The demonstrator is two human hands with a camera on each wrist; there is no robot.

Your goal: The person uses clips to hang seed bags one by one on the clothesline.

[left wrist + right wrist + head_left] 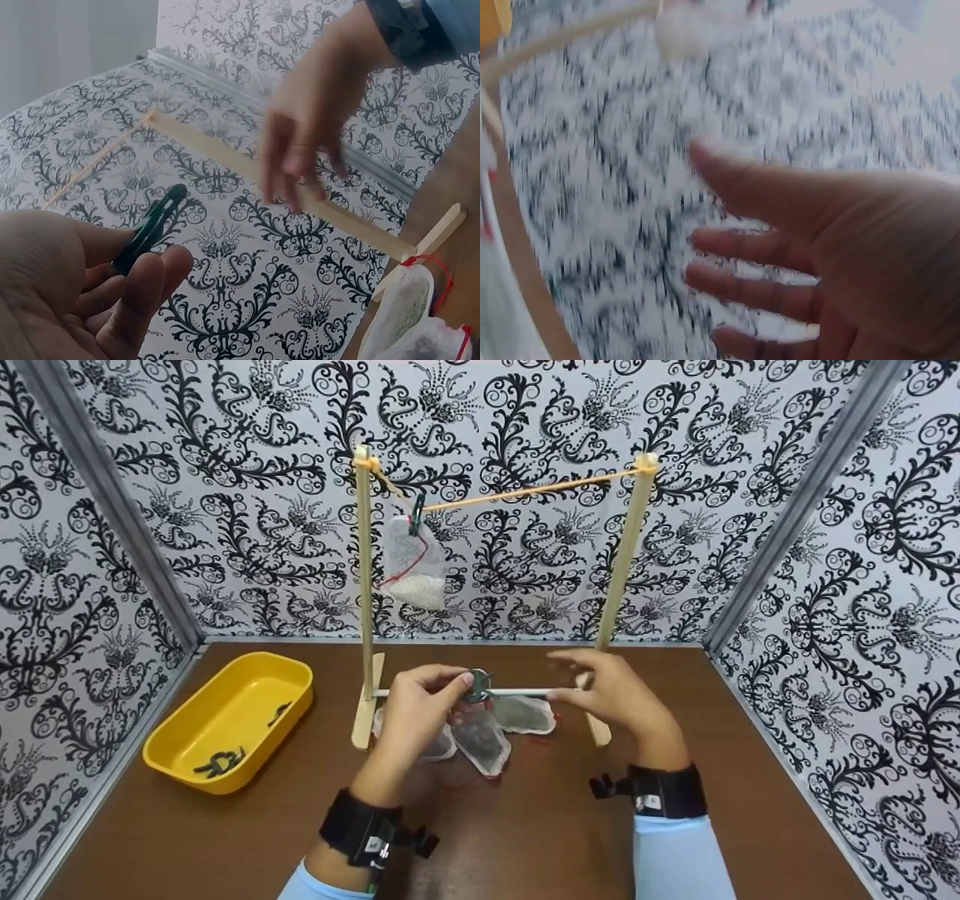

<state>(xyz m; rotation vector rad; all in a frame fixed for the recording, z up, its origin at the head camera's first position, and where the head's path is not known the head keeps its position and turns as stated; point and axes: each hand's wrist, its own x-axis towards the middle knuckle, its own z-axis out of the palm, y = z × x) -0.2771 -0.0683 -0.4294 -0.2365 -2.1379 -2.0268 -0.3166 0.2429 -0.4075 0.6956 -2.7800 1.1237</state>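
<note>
My left hand (421, 701) pinches a dark green clothespin (153, 229) between thumb and fingers, in front of the white crossbar (529, 691) of a wooden stand. To its right my right hand (622, 690) hovers near the right post (628, 556), fingers spread and holding nothing; it is blurred in the right wrist view. Below the hands several mesh bags (480, 739) with red drawstrings lie on the table, partly hidden by the left hand. Another mesh bag (415, 566) with white grains hangs from the orange cord (536, 491), held by a green clothespin (417, 515).
A yellow tray (300, 671) on the left holds several dark clothespins (220, 763). The stand's left post (365, 577) rises from a wooden foot on the brown table (555, 825). Patterned walls with grey metal frame bars (112, 502) enclose the back and sides.
</note>
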